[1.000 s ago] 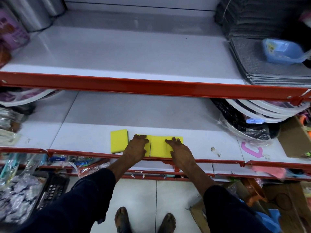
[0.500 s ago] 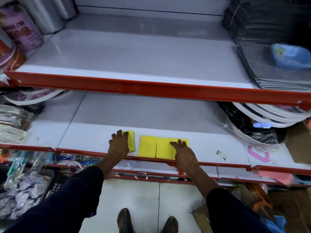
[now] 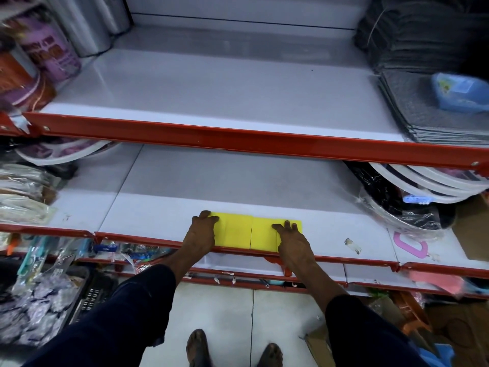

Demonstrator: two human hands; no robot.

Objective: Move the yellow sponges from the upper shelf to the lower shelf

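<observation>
head view, near to far, entries as follows.

floor: pale floor tiles [image 3: 227, 313], two bare feet, dark sleeves on both forearms.

lower shelf: white lower shelf with red front lip [image 3: 158, 215]. on it, at the front edge, a row of flat yellow rectangular foam sponges [image 3: 238, 231] lying edge to edge, touching one another; the seams suggest three or four pieces, exact count unclear under the hands. left hand [image 3: 201, 234] rests flat on the left end of the row, fingers spread loosely, pinching nothing. right hand [image 3: 292, 241] rests flat on the right end, fingers extended and close together, likewise gripping nothing. both appear to be pressing or squaring the row.

upper shelf: white upper shelf with red front rail [image 3: 211, 102]. middle span bare; no yellow sponge visible on it. stacked grey mats [image 3: 423, 115] at right, purple printed canisters [image 3: 50, 49] at left.

status, as judged: transfer looks complete or nearly so; what remains seems only the tidying of the row and the lifting away of both hands.
</observation>
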